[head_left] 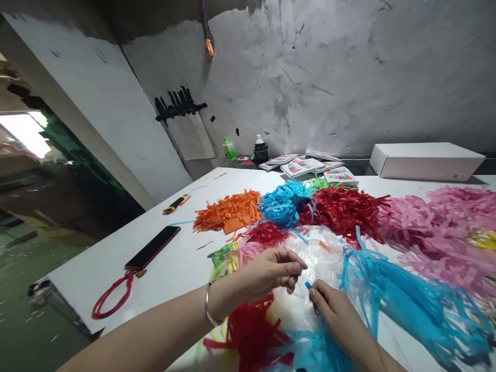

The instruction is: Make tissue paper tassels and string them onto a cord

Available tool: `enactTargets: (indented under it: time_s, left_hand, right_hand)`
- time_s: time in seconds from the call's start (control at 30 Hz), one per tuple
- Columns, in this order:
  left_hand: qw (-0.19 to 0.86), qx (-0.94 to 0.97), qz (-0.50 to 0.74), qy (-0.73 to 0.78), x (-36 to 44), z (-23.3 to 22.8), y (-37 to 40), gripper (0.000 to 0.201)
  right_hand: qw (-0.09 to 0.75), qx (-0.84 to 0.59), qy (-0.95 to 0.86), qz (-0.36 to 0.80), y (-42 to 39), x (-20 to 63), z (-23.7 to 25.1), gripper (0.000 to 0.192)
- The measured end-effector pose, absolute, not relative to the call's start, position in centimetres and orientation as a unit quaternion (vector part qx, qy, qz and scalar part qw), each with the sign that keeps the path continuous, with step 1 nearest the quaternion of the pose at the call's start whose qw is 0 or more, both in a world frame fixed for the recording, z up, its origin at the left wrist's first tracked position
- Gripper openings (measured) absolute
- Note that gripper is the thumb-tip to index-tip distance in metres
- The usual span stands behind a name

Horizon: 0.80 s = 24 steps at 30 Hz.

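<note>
My right hand (334, 305) pinches a narrow blue strip (309, 285) between thumb and fingers; its end sticks up past the thumb. Close by on the left, my left hand (277, 271), with a silver bangle on the wrist, has thumb and forefinger drawn together. Whatever may be between those fingertips is too small to make out. Beneath both hands lie crumpled clear plastic (320, 261), red fringed strips (251, 330) and blue fringed strips (321, 349). A larger blue fringed bundle (411, 289) spreads out to the right.
Fringed piles in orange (228, 209), blue (287, 201), dark red (343, 212) and pink (434, 222) line the white table. A phone (153, 248) with a red strap and a cutter (176, 204) lie left. Behind are printed packs (302, 166) and a white box (426, 161).
</note>
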<state>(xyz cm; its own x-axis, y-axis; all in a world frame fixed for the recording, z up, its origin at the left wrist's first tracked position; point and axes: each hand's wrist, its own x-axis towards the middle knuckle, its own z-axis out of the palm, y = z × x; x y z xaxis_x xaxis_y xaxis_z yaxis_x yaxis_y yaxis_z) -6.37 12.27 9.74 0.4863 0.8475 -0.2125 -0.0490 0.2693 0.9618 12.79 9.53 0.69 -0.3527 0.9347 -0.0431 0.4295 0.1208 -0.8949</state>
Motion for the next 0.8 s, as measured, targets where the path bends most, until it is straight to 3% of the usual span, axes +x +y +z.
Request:
enactTargets:
  time_s: [0.17,0.43,0.8]
  left_hand:
    - [0.781,0.331,0.389,0.36,-5.5,8.6,7.3,0.042]
    - [0.782,0.154,0.497,0.342,-2.8,6.1,3.6,0.041]
    - [0.77,0.139,0.495,0.377,-0.2,5.3,2.9,0.049]
  right_hand:
    - [0.319,-0.446,-0.73,0.409,8.8,13.4,3.8,0.041]
    - [0.327,-0.41,-0.754,0.395,7.1,15.0,6.3,0.041]
    - [0.315,-0.427,-0.728,0.434,2.8,17.4,4.3,0.042]
